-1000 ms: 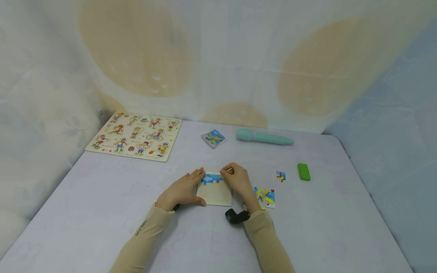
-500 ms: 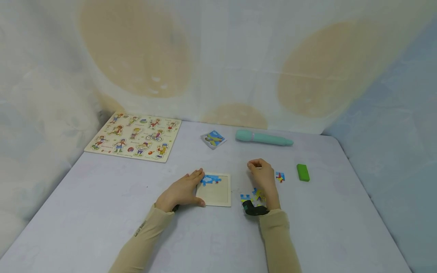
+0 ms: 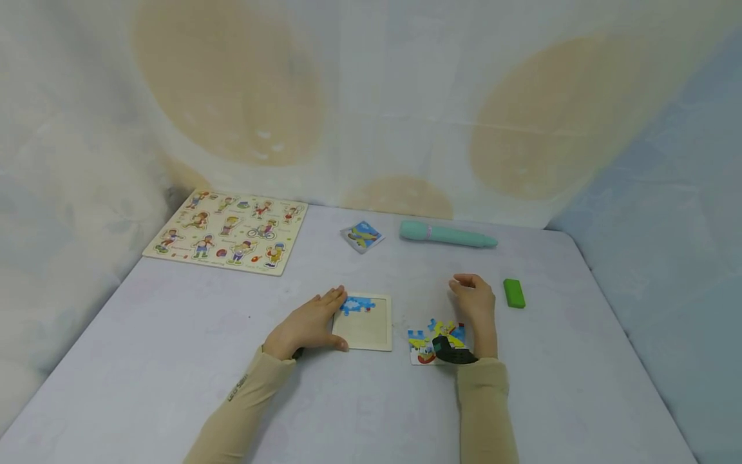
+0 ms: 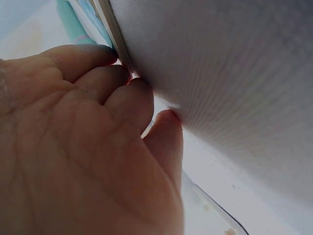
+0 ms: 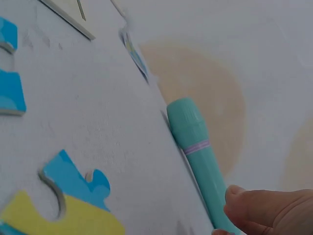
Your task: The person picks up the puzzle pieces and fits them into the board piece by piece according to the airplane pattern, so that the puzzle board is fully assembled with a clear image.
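Note:
My left hand (image 3: 307,325) rests along the left side of a small square wooden puzzle tray (image 3: 390,322), its thumb by the lower left corner. In the left wrist view, the fingertips (image 4: 117,54) touch the tray's edge (image 4: 113,29). Joined blue puzzle pieces (image 3: 356,304) lie along the tray's top. To the right, my right hand (image 3: 476,303) hovers with bent fingers and a gap between thumb and fingertips; nothing shows in it. Loose puzzle pieces (image 3: 418,345) lie left of its wrist, partly hidden by the wrist camera. A blue-and-yellow piece (image 5: 80,196) shows in the right wrist view.
At the back left lies a wooden board (image 3: 226,232) with sports figures. A small picture card (image 3: 362,236) and a teal pen-shaped toy (image 3: 449,234) lie at the back. Right of my right hand is a green block (image 3: 513,293). Curtains enclose the table.
My right hand has moved from the tray's upper right to the right, over the place where a small blue-and-red piece showed. That piece is now hidden. My left hand has stayed put.

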`<move>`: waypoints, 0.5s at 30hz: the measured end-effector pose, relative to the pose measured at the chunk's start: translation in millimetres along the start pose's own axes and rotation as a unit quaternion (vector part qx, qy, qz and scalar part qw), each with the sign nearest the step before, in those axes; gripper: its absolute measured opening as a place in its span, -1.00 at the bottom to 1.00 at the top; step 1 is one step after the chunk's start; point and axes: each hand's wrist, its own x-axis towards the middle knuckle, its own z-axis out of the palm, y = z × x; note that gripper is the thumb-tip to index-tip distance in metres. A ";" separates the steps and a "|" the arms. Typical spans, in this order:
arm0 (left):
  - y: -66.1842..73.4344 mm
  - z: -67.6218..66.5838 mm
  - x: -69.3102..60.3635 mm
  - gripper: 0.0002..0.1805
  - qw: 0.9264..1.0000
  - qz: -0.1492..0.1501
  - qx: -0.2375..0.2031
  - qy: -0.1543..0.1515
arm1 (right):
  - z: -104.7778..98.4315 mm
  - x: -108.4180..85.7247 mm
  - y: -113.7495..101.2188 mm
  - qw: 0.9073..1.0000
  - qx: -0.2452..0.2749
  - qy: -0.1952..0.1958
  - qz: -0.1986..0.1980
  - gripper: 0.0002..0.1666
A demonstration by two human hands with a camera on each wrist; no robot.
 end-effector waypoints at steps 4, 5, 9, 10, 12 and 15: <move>0.0 0.1 0.6 0.17 1.000 0.001 0.003 -0.001 | -4.4 -0.2 4.9 1.000 -0.012 0.025 0.005 -0.54; -0.3 0.5 0.9 0.17 1.000 0.001 0.003 -0.001 | -5.4 -0.7 5.7 0.999 -0.014 0.032 0.008 -0.54; -1.2 1.3 1.4 0.17 1.000 0.000 0.005 -0.001 | -8.6 -3.5 7.6 0.998 -0.014 0.051 0.021 -0.55; -1.3 1.3 1.4 0.17 1.000 0.000 0.005 0.000 | -9.3 -4.2 7.6 0.998 -0.012 0.053 0.025 -0.56; -1.1 1.0 1.3 0.17 1.000 -0.001 0.005 -0.002 | -10.5 -5.0 7.3 0.998 -0.006 0.053 0.032 -0.56; -0.8 0.5 0.9 0.17 1.000 -0.002 0.004 -0.003 | -11.4 -5.5 6.9 0.998 -0.005 0.050 0.034 -0.55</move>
